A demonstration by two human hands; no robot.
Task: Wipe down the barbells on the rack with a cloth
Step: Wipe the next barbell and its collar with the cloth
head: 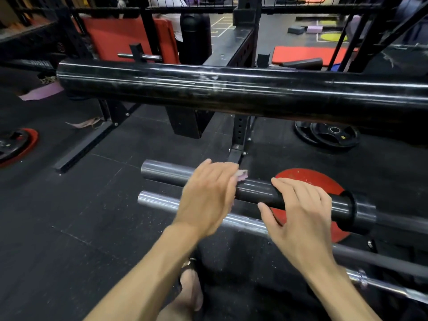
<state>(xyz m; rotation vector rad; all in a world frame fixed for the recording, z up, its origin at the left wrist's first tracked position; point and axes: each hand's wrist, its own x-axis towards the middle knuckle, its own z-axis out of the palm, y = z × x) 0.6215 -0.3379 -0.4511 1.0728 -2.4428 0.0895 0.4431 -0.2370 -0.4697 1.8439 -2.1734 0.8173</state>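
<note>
From the head camera, the left hand (208, 195) curls over the dark barbell sleeve (254, 192), pressing a mostly hidden purple cloth (311, 176) onto it. Just to its right, the right hand (298, 214) rests on the same sleeve with fingers straight and spread. A chrome bar (159, 200) lies just nearer the person than both hands, and a thick black bar (231, 89) crosses beyond them.

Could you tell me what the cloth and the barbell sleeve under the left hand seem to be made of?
The cloth looks like soft woven or terry fabric, pale purple, with a frayed, crumpled edge; most is hidden under the left hand. The barbell sleeve looks like smooth metal, probably steel, dark grey with a semi-gloss sheen and long straight highlights.
</note>
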